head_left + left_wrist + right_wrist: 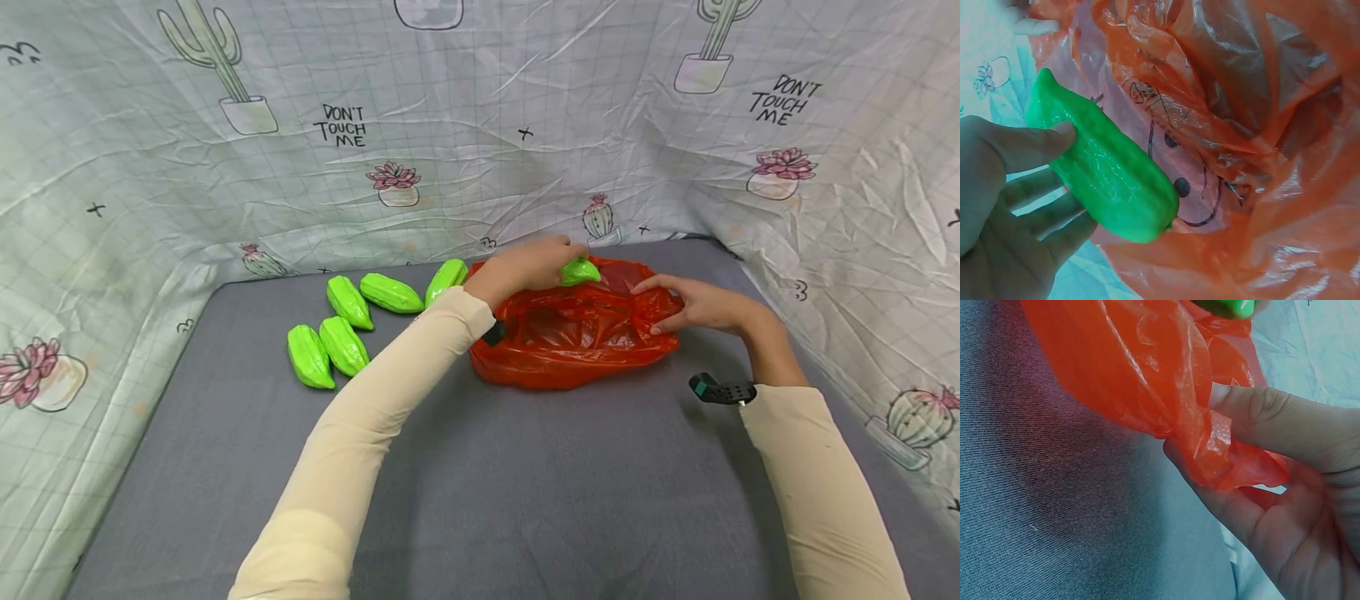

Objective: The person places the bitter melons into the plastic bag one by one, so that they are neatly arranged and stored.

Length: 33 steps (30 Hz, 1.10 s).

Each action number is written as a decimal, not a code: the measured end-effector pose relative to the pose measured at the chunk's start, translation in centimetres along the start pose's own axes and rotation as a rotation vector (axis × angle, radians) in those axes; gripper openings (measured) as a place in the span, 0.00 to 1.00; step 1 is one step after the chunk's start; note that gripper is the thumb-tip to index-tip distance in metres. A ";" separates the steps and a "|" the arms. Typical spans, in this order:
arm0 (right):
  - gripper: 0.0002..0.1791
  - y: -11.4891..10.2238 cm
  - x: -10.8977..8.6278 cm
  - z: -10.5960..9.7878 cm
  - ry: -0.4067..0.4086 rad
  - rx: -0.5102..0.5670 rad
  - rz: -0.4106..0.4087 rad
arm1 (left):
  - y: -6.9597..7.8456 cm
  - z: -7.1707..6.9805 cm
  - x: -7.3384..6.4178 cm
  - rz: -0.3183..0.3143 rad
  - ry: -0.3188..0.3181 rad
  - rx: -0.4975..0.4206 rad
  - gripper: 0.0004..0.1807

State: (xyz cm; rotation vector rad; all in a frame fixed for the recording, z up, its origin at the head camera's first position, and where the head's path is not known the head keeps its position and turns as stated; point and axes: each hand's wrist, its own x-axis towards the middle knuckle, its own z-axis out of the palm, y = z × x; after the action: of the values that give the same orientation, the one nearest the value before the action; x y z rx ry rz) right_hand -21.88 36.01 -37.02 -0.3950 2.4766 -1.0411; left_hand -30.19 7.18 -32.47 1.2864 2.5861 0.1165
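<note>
Over the far side of the red plastic bag (566, 367), my left hand (534, 265) grips a glossy green ridged fruit (581, 272) with a pointed tip. In the left wrist view the thumb lies across this fruit (1107, 169), with the fingers behind it; dark printed marks show on the bag beneath. My right hand (708, 305) pinches the bag's right edge between thumb and fingers. The bunched film (1200, 447) shows between them in the right wrist view. The bag's mouth gapes upward, its film crumpled inside.
Several more green ridged fruits (343, 344) lie on the grey tabletop (480, 483) to the left of the bag. One of them (447, 281) is close to the bag, partly behind my left forearm. A printed cloth (465, 125) hangs around the back and sides.
</note>
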 end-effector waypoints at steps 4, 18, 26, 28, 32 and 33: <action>0.37 0.0 0.0 0.0 0.005 -0.005 -0.007 | 0.3 -0.2 1.3 -0.016 -0.043 0.042 0.26; 0.36 -0.3 -0.3 -0.3 0.022 0.000 -0.029 | -0.2 1.2 3.5 0.047 -0.169 0.017 0.24; 0.36 -0.7 -0.3 -0.6 0.031 -0.002 -0.024 | -2.1 2.2 3.8 0.024 -0.163 -0.074 0.24; 0.37 -0.7 -0.2 -0.6 0.029 -0.002 -0.018 | -2.3 2.2 3.9 0.018 -0.175 -0.109 0.24; 0.36 -0.5 -0.2 -0.5 0.025 0.003 -0.015 | -2.5 2.0 4.0 0.000 -0.197 -0.163 0.25; 0.36 -0.4 -0.2 -0.5 0.026 0.003 -0.016 | -2.5 2.0 4.0 -0.003 -0.198 -0.174 0.25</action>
State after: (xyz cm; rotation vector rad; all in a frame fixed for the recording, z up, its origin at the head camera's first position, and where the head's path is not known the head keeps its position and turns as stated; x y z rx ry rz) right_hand -21.85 36.09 -36.36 -0.4030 2.4979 -1.0625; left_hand -33.94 8.75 -35.65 1.1693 2.3539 0.1980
